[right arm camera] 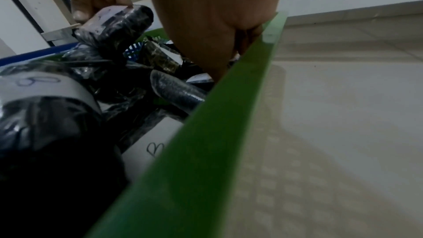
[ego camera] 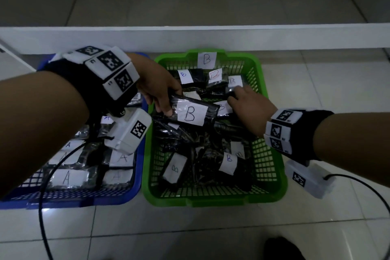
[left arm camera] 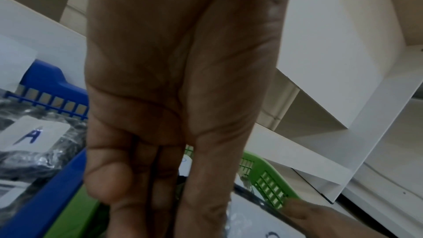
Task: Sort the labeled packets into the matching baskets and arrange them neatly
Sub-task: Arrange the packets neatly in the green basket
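Note:
In the head view my left hand (ego camera: 160,93) grips the left end of a black packet (ego camera: 194,113) with a white "B" label, held over the middle of the green basket (ego camera: 211,201). My right hand (ego camera: 249,105) reaches into the basket's rear right, fingers curled over another black packet (ego camera: 230,91). The green basket holds several black "B" packets in a loose pile. The blue basket (ego camera: 84,200) on the left holds several "A" packets (ego camera: 67,177) lying flat. In the right wrist view my palm (right arm camera: 213,15) hides my fingers beside the green rim (right arm camera: 206,133).
A "B" tag (ego camera: 207,59) is fixed to the green basket's far wall. A low white shelf board (ego camera: 211,38) runs just behind both baskets. Both baskets stand on a pale tiled floor (ego camera: 211,228). A black cable (ego camera: 42,207) loops at the front left, and another trails at the right.

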A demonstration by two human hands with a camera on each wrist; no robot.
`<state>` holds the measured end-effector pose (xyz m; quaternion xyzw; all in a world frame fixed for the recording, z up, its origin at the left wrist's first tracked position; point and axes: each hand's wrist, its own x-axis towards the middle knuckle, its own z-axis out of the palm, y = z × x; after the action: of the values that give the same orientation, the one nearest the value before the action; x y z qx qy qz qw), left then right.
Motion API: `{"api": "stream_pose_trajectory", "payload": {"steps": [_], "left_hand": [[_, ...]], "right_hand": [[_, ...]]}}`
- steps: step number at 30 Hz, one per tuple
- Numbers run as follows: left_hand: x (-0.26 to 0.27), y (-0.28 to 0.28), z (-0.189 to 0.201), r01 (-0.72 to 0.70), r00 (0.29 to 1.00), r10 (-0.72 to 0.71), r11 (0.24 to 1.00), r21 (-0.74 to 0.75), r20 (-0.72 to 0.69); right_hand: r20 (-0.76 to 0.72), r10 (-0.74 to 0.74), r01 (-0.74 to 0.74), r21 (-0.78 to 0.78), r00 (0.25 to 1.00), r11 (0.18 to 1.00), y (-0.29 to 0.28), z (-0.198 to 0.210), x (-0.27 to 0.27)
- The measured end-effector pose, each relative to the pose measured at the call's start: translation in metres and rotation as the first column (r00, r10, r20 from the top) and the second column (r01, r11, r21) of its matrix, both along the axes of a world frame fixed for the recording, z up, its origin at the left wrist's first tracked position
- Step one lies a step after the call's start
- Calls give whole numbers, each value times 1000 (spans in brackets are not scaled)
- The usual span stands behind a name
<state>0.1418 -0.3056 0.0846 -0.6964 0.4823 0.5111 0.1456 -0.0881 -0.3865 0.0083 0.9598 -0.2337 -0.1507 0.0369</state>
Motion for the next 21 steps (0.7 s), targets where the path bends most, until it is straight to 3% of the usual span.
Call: {"api": "stream_pose_trajectory", "payload": {"steps": [4, 10, 13, 15, 17, 19, 21], "left_hand": [[-2, -3, 0, 18, 1000, -18, 1000, 15, 14], [-2, -6, 0, 1, 1000, -1, 1000, 29, -1], [0, -9, 3, -47, 998, 47, 999, 23, -37], [3, -11, 6, -90, 994, 91, 996, 20, -62], [5, -13, 10, -140, 987, 139, 990, -5, -81], [6, -15, 12, -192, 978, 187, 980, -47, -95], [4, -16, 12, -215, 974, 206, 972, -91, -99]], "right_hand": [[-96, 4, -7, -34, 995, 999, -2, 3, 6], [-78, -23, 24, 6, 997, 1000, -4, -2, 5], [85, -222, 195, 252, 971, 948, -9, 11, 11], [52, -266, 215, 453, 963, 865, -15, 18, 15], [-121, -132, 177, 535, 984, 826, -14, 25, 16], [-258, 40, 90, 472, 965, 877, -10, 25, 13], [-263, 104, 11, 404, 959, 915, -6, 19, 9]]}}
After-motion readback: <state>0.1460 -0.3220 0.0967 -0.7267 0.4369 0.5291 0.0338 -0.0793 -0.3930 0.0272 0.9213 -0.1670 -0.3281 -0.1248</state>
